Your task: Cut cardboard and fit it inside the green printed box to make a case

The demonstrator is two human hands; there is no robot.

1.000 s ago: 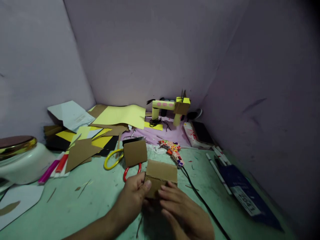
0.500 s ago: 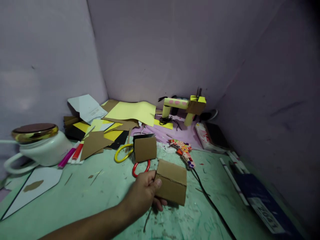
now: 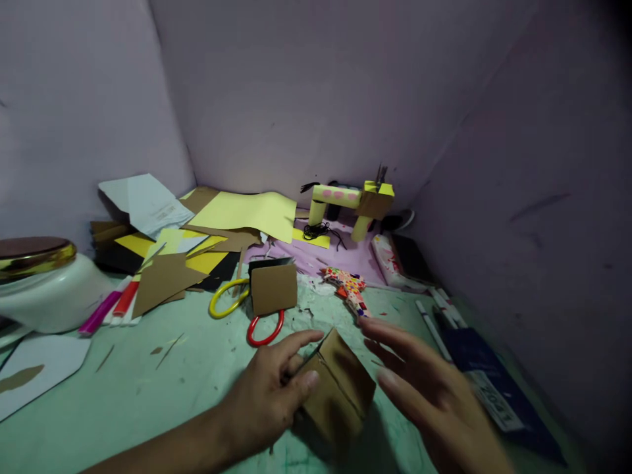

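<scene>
A small folded cardboard box (image 3: pixel 340 388) is gripped at its left side by my left hand (image 3: pixel 269 388), tilted just above the green tabletop. My right hand (image 3: pixel 429 388) is close by on the box's right, fingers apart and not closed on anything. Behind the box stands a second cardboard piece (image 3: pixel 274 289), folded and dark inside. Scissors with a yellow handle loop (image 3: pixel 216 306) and a red loop (image 3: pixel 266 341) lie partly hidden by that piece. A floral-patterned glue gun (image 3: pixel 348 286) rests beyond my right hand.
Cardboard and yellow paper sheets (image 3: pixel 247 210) pile up at the back left. A giraffe-like paper figure (image 3: pixel 340 196) stands at the back. Markers (image 3: pixel 101 313) and a white teapot-shaped vessel (image 3: pixel 64 296) are on the left. A dark blue booklet (image 3: pixel 474 355) lies at right.
My right hand has come into view from the right. The box has turned and moved lower in my left hand. The whole view has shifted slightly right.
</scene>
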